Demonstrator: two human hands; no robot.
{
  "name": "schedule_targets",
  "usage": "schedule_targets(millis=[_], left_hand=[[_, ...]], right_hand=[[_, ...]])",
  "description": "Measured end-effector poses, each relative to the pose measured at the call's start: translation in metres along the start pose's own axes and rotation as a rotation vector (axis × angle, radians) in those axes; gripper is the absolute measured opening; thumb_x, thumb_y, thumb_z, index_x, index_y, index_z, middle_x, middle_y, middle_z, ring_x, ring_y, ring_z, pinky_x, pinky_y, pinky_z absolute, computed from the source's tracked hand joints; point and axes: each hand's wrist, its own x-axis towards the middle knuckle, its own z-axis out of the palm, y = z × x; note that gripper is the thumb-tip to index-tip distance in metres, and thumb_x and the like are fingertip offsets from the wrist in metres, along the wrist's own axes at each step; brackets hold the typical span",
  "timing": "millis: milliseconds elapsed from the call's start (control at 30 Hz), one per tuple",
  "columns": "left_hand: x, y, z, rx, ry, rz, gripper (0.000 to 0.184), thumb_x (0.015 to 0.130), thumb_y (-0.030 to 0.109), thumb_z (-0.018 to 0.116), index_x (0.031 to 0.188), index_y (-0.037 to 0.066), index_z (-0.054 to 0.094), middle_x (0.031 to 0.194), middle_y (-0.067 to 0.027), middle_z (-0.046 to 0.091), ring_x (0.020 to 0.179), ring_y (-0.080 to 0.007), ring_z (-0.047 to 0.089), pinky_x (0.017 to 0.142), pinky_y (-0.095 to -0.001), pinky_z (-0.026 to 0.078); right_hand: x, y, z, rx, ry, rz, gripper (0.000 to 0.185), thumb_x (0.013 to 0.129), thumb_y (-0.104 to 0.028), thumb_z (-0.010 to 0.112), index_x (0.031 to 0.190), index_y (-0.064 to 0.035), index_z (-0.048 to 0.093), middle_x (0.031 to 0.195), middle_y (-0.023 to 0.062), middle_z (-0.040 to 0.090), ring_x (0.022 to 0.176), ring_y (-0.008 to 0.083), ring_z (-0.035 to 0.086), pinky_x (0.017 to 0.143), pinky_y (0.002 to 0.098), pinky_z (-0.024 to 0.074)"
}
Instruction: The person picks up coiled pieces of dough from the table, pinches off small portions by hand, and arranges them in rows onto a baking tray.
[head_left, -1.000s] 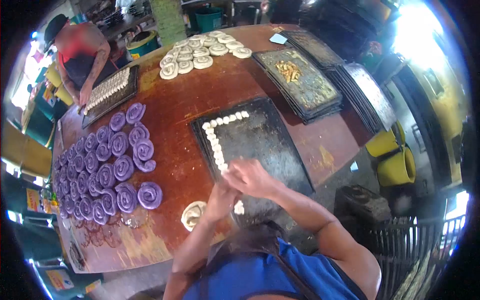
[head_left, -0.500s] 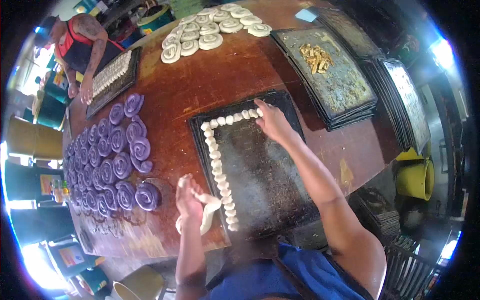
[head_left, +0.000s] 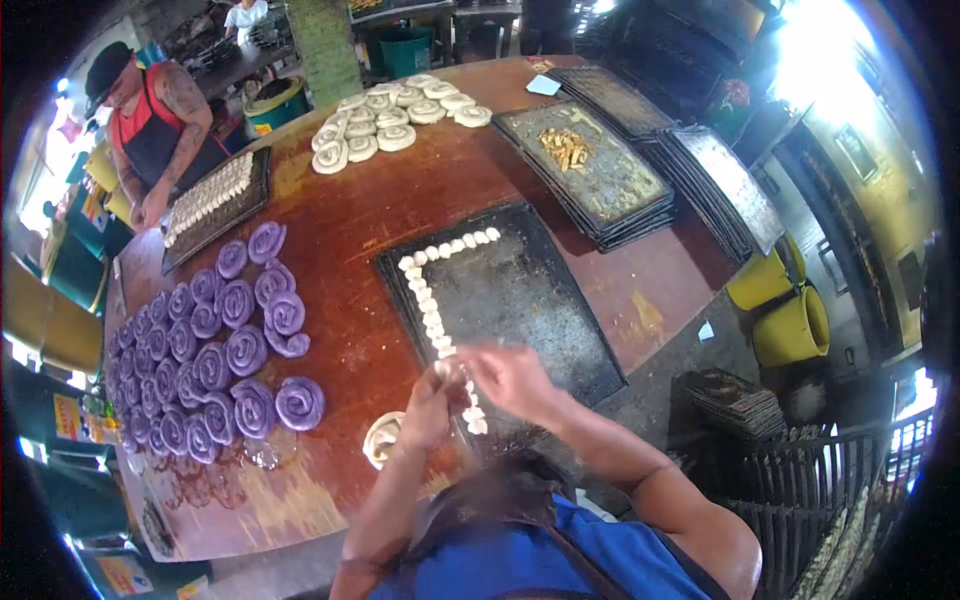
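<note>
My left hand (head_left: pixel 430 408) is closed around a soft white dough rope, over the left edge of a dark baking tray (head_left: pixel 545 310). The rest of the dough rope (head_left: pixel 384 438) lies coiled on the table beside that wrist. Close against it, my right hand (head_left: pixel 512 382) has its fingers curled together, blurred by motion; what they pinch is hidden. Small white dough pieces (head_left: pixel 428 305) line the tray's left side, and a short row of dough pieces (head_left: pixel 470 241) runs along its far edge. Both hands cover part of the left line.
Purple dough coils (head_left: pixel 236 302) fill the table's left side; white dough coils (head_left: pixel 395 137) sit at the back. Stacked trays (head_left: pixel 600 190) stand right, topped with brown scraps (head_left: pixel 565 149). A co-worker (head_left: pixel 165 130) bends over another tray (head_left: pixel 228 222). Yellow buckets (head_left: pixel 790 325) are beyond the right edge.
My right hand has come back from the tray's far edge to my left hand. My left hand has moved right, over the tray's edge. The view has tilted up.
</note>
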Motion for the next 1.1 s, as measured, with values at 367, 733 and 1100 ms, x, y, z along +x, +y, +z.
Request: schedule_targets(millis=[367,733,1100], left_hand=[[0.043,0.049,0.011,-0.272,0.288,0.372,0.02,0.098,0.023,0.047,0.09,0.006,0.054,0.064,0.0007,0.046,0.052,-0.0063,0.042,0.046,-0.0234,0.034],[0.05,0.008,-0.01,0.166,0.662,0.201,0.031,0.094,0.011,0.05,0.125,0.006,0.049,0.092,-0.0063,0.06,0.069,-0.0107,0.052,0.063,-0.0267,0.047],[-0.01,-0.024,0.003,-0.137,0.104,0.046,0.027,0.099,0.025,0.049,0.114,0.002,0.053,0.082,-0.0035,0.062,0.069,-0.0146,0.059,0.059,-0.0307,0.047]], right_hand=[[0.098,0.139,-0.092,0.117,0.017,0.253,0.024,0.087,-0.026,0.067,0.084,-0.0022,0.064,0.081,0.0138,0.065,0.074,0.0216,0.065,0.063,0.0355,0.053],[0.124,0.153,-0.088,-0.117,0.046,0.167,0.025,0.087,-0.013,0.063,0.108,-0.0008,0.061,0.104,0.019,0.063,0.086,0.0305,0.065,0.072,0.0403,0.0525],[-0.008,-0.003,0.017,-0.009,-0.027,-0.064,0.028,0.081,-0.002,0.062,0.108,0.0031,0.06,0.107,0.0176,0.066,0.088,0.025,0.068,0.074,0.0352,0.0556]])
